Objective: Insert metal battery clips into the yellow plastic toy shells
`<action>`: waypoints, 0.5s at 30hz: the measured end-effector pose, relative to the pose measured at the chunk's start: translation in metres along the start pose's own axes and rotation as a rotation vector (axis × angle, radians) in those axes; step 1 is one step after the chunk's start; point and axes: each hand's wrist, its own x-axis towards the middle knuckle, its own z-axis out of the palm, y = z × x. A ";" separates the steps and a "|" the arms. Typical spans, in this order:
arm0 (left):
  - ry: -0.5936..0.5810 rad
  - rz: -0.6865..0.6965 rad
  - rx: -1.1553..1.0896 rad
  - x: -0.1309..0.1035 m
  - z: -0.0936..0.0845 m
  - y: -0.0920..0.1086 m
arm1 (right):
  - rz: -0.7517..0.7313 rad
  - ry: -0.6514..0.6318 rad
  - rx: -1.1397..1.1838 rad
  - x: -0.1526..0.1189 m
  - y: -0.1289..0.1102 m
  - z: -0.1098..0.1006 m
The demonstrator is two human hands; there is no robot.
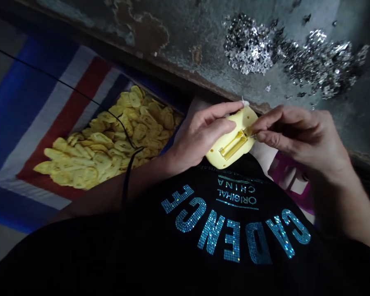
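A yellow plastic shell (217,154) with an oblong battery slot facing up is held above my lap. My left hand (200,137) grips its left side, thumb on the face and a white-covered fingertip at the far edge. At the slot's upper right end is my right hand (291,133), its thumb and index finger pinched together on a small metal piece (253,135), mostly hidden by the fingers. Two adjoining heaps of small shiny metal clips (249,45) lie on the worn metal table (185,28) beyond the hands.
At the left, many yellow plastic pieces (101,152) fill a container lined with striped cloth (64,119). A black cord (55,76) runs across it. A magenta container (296,185) with pale pieces sits below my right hand. The table edge runs just beyond both hands.
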 end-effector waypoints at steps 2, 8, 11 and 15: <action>-0.007 -0.025 -0.040 0.000 0.003 0.000 | 0.043 -0.013 0.062 0.002 0.000 -0.001; -0.013 -0.061 -0.110 -0.005 0.011 0.003 | 0.094 -0.063 0.149 0.010 -0.003 -0.009; -0.031 -0.059 -0.077 -0.007 0.012 0.005 | 0.088 -0.140 0.176 0.015 -0.006 -0.014; -0.051 -0.089 -0.101 -0.009 0.014 0.007 | 0.118 -0.229 0.252 0.022 -0.009 -0.019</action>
